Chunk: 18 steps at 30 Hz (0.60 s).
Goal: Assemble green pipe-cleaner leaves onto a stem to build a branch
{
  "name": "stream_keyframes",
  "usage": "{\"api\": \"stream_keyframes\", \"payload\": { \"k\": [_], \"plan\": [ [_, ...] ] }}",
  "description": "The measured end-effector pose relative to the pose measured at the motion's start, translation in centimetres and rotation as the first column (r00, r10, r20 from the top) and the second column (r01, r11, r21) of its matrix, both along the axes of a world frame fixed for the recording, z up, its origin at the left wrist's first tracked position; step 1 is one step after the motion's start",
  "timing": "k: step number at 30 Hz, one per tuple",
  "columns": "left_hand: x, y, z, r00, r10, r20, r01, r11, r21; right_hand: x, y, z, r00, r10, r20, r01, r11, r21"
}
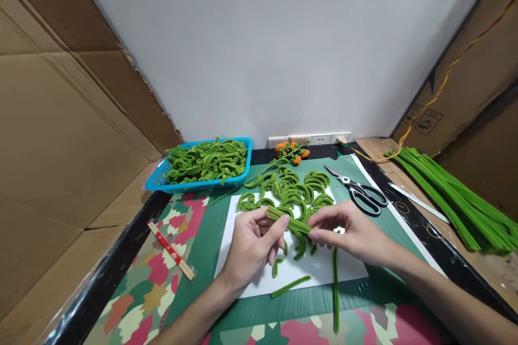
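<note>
My left hand (256,242) and my right hand (350,232) hold a short bundle of straight green pipe cleaners (294,222) between them, above a white sheet of paper (321,268). The left thumb and fingers pinch its left part, and the right thumb and fingertips grip its right end. Behind the bundle lie several small groups of curled green pipe cleaner pieces (297,194), partly hidden by my hands. One short straight piece (291,286) rests near the paper's front edge. A longer stem (335,291) runs toward me below my right hand.
A blue basket (249,153) piled with curled green pieces stands back left. Orange pipe cleaner flowers (297,159) lie near the wall. Black-handled scissors (364,194) and long green stems (453,199) are on the right. Wrapped chopsticks (172,250) lie left; cardboard flanks both sides.
</note>
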<state>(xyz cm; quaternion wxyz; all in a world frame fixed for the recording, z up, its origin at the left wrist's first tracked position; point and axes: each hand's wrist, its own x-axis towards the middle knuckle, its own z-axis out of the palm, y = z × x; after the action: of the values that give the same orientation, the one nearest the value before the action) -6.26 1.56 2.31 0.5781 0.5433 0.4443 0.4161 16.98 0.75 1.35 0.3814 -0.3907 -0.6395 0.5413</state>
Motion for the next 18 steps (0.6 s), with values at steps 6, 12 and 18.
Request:
{"api": "stream_keyframes", "payload": {
  "k": [6,12,18],
  "plan": [
    [0.2,-0.2,-0.7,0.993,-0.070,0.095,0.075,0.996,-0.045,-1.3,-0.7,0.0,0.996,0.074,0.050,-0.077,0.995,0.067],
    [0.3,-0.6,-0.9,0.985,-0.149,0.088,0.154,0.987,-0.054,-1.4,-0.5,-0.9,0.933,-0.050,-0.355,-0.026,0.978,-0.205],
    [0.9,-1.1,-1.0,0.947,-0.292,0.131,0.310,0.938,-0.153,-1.4,-0.4,-1.0,0.881,-0.182,-0.437,0.124,0.979,-0.160]
  ]
}}
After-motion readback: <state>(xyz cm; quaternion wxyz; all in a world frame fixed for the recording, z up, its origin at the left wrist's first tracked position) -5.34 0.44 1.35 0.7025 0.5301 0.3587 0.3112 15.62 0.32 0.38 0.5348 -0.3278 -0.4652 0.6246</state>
